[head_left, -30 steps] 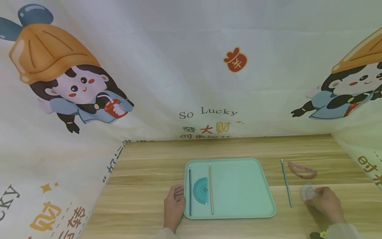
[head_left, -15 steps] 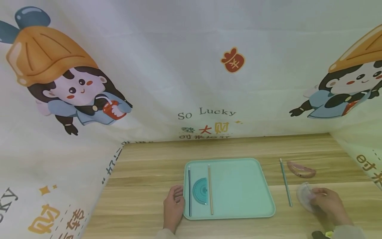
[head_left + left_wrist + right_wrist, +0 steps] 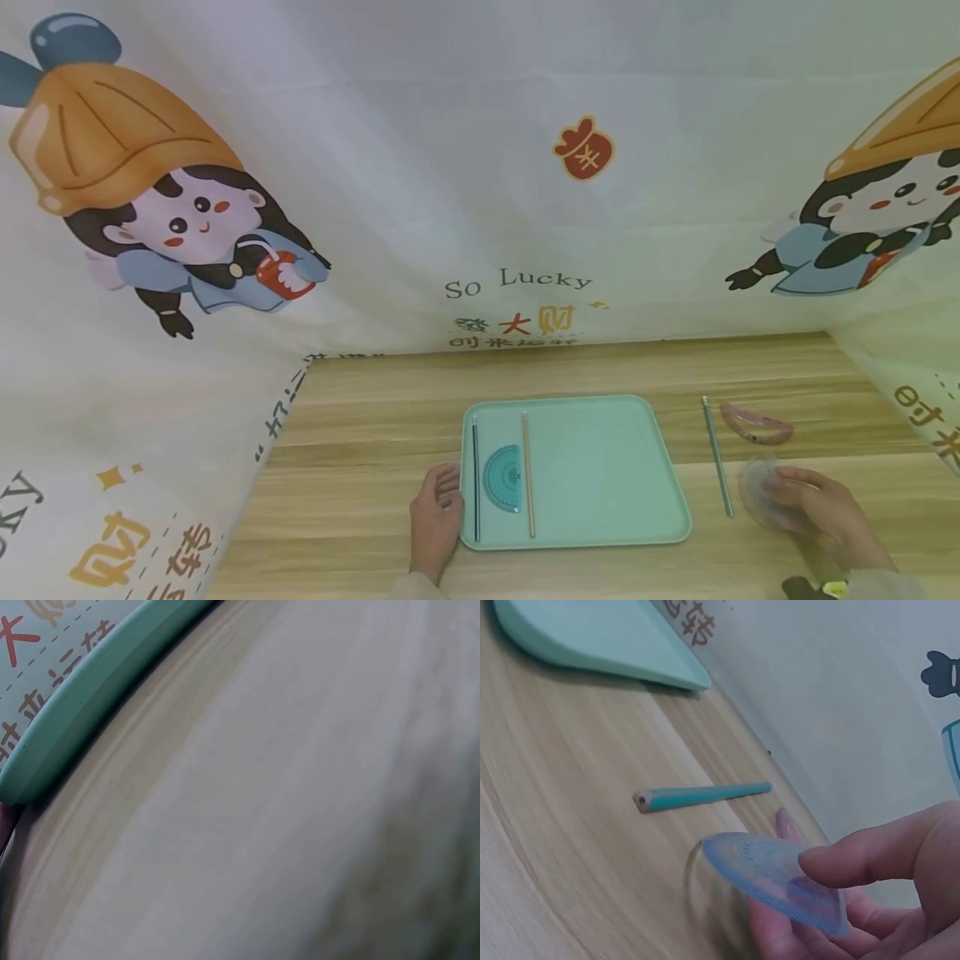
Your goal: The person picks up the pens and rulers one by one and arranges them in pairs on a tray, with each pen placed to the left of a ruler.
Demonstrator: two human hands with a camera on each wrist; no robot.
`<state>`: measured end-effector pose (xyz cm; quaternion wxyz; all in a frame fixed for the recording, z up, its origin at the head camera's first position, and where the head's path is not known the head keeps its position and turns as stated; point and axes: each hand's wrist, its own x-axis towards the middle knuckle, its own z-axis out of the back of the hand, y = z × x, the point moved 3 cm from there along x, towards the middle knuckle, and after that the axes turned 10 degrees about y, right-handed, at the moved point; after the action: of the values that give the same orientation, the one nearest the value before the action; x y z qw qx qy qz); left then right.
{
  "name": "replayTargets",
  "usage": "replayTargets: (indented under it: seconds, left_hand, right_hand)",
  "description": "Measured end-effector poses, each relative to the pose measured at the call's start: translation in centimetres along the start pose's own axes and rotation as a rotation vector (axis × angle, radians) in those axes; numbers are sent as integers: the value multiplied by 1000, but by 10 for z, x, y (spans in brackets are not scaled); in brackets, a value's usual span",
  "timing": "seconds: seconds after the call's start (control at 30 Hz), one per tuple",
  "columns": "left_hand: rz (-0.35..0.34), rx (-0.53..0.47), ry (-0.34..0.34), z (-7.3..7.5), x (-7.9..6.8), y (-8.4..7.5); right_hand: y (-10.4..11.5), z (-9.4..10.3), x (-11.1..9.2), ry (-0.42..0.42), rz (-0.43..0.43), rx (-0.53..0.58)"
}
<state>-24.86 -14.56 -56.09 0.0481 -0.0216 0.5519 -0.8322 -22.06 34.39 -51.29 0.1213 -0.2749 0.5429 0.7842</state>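
Note:
My right hand [image 3: 832, 508] pinches a clear protractor [image 3: 765, 870] between thumb and fingers. In the right wrist view the protractor is tilted and held above the wooden table. A green pencil [image 3: 717, 458] lies just left of that hand, and a pink protractor [image 3: 757, 425] lies beyond it. My left hand [image 3: 437, 517] rests at the left edge of a mint-green tray [image 3: 607, 467], its fingers loosely bent against the rim. Inside the tray lie a dark pencil [image 3: 476, 483], a teal protractor [image 3: 504, 478] and a tan pencil [image 3: 528, 479], side by side.
A printed cloth [image 3: 405, 167] hangs behind the table [image 3: 375, 425] and along both sides. Near the right sleeve, at the bottom edge, sits a small black and yellow-green item [image 3: 813, 588], partly out of view.
My right hand has turned the clear protractor and brought it slightly left, closer to the green pencil. The left hand stays at the tray's edge.

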Motion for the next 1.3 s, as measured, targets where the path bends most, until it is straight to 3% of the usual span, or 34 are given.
replayTargets:
  seconds: [0.27, 0.5, 0.67, 1.03, 1.3]
  left_hand:
    - [-12, -8, 0, 0, 1, 1]
    - [-35, 0, -15, 0, 1, 0]
    - [-35, 7, -14, -1, 1, 2]
    - [-32, 1, -12, -1, 1, 3]
    - [-22, 9, -12, 0, 0, 2]
  right_hand:
    - [-1, -3, -2, 41, 89, -32]
    - [-4, -11, 4, 87, 167, 194]
    - [-6, -21, 8, 110, 192, 284]
    - [2, -35, 2, 92, 208, 287]
    - [5, -50, 2, 136, 246, 372]
